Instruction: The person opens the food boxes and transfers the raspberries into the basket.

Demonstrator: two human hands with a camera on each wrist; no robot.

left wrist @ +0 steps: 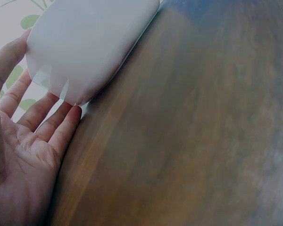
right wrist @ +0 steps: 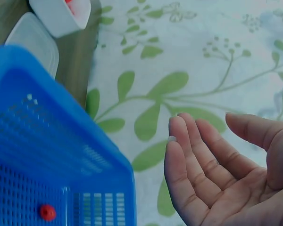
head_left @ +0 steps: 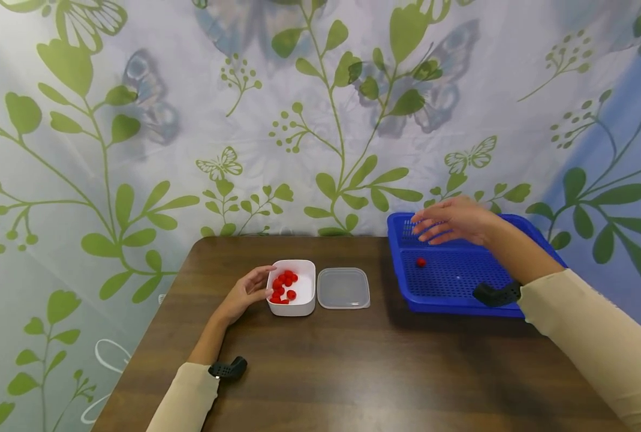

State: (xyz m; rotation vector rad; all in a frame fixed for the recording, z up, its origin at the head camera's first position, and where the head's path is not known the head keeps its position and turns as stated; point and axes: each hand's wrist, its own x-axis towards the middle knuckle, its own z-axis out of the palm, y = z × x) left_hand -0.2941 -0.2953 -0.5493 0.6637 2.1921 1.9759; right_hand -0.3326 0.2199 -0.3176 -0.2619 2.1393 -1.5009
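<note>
A white rectangular container [head_left: 305, 308] stands on the table with several small red round pieces [head_left: 278, 282] inside. At its left side is my left hand [head_left: 243, 294], thumb and fingertips touching the wall. Those fingers [left wrist: 61, 134] look nearly straight against the container [left wrist: 92, 44] in the left wrist view. My right hand [head_left: 455, 221] is raised over the far part of a blue basket [head_left: 406, 294], fingers loosely bent and palm empty [right wrist: 226, 174]. One red piece [head_left: 421, 262] lies in the basket, left of its middle; the right wrist view shows this red piece [right wrist: 47, 213] too.
Right beside the container lies a translucent lid [head_left: 343, 288], between it and the basket. All stand on a dark wooden table [head_left: 320, 372]. A leaf-patterned curtain [head_left: 277, 120] hangs just behind the table's back edge.
</note>
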